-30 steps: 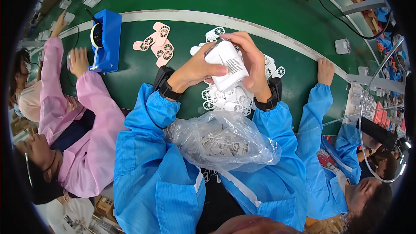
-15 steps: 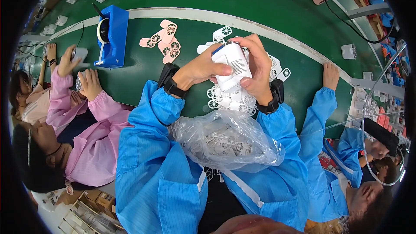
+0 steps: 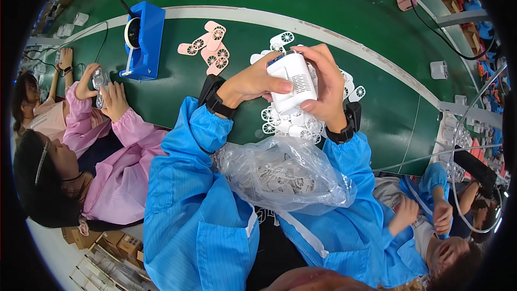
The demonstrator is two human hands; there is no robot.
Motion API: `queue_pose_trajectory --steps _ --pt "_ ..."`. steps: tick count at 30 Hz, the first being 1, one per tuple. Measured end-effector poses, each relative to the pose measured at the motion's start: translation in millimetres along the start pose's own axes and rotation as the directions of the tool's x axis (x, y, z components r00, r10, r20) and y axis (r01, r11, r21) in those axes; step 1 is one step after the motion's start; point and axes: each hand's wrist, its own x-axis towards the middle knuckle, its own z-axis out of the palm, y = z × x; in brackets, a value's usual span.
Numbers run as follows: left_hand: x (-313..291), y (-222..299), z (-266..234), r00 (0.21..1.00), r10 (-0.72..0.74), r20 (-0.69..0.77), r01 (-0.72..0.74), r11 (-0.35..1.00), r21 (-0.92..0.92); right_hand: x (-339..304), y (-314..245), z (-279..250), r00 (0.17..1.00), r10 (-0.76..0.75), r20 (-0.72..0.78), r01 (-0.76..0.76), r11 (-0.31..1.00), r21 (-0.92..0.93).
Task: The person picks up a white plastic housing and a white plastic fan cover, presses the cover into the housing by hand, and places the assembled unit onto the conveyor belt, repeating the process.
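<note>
A small white plastic device [image 3: 295,83] with rounded corners and a patch of dark fine lines is held up over the table. My left hand [image 3: 250,83] grips its left side, thumb lying across the front. From the right my right hand [image 3: 329,83] closes round it, fingers over the far edge and thumb low on the front. Beneath and around the hands lies a pile of white plates [image 3: 293,125] with spoked round cut-outs. Closer to me, an open clear plastic bag [image 3: 237,170] contains more white parts.
Pink plates [image 3: 210,48] lie left of the pile, beside a blue tape dispenser [image 3: 153,43]. A pale strip [image 3: 237,13] divides the table from a green surface bearing several devices. On the left, a co-worker in pink [image 3: 121,188] handles a device; another person in blue [image 3: 404,231] sits right.
The co-worker on the right has drawn an arm back from the table. On the left, the pink-sleeved hands have come together at a device. My hands keep their hold, barely shifted.
</note>
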Motion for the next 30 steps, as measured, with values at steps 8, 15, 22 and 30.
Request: queue_pose_trajectory --steps 8,15,22,30 --pt "-1.9 3.7 2.9 1.0 0.0 0.023 0.0 1.0 0.017 -2.7 1.9 5.6 0.999 -0.028 -0.035 0.03 0.998 0.052" --pt "-1.1 2.0 -2.2 0.999 0.027 0.028 -0.027 1.0 -0.006 1.5 4.1 10.9 0.999 -0.025 -0.024 0.028 0.992 0.125" --pt "-0.3 -0.4 -3.2 0.984 0.127 0.123 -0.12 0.991 -0.062 -0.7 -11.5 4.7 0.995 -0.103 0.011 0.102 0.994 0.047" --pt "16.8 13.5 29.2 0.862 0.497 0.099 -0.504 0.822 0.264 -1.9 -6.7 -6.5 0.965 -0.149 -0.217 0.097 0.968 -0.233"
